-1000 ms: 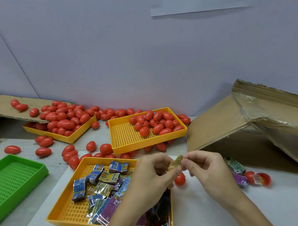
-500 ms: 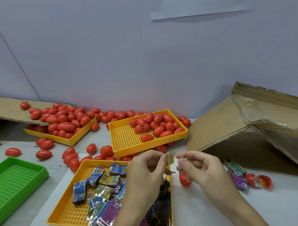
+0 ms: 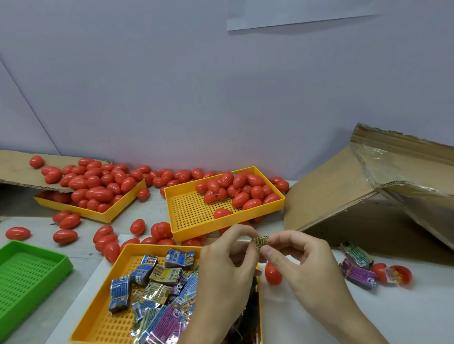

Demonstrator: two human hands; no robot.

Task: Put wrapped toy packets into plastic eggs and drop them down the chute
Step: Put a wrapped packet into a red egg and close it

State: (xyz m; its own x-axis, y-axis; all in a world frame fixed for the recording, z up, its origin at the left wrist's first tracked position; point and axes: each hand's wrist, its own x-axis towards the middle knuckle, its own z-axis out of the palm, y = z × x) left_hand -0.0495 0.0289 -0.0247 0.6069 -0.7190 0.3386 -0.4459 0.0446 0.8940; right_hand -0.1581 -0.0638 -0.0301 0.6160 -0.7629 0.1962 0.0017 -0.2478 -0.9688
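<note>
Cardboard forms the chute point(image 3: 331, 199), lying beyond the fingers to their right, while the yellow tray point(image 3: 115, 320) of wrapped packets sits just beneath the left hand point(image 3: 226, 273). A red egg half point(image 3: 273, 273) rests below the right hand point(image 3: 305, 266). Fingertips of both hands pinch one small folded packet point(image 3: 260, 243) between them, held in the air. It looks light, crinkly and soft; gripping its folded edges should keep it compact enough for the egg.
</note>
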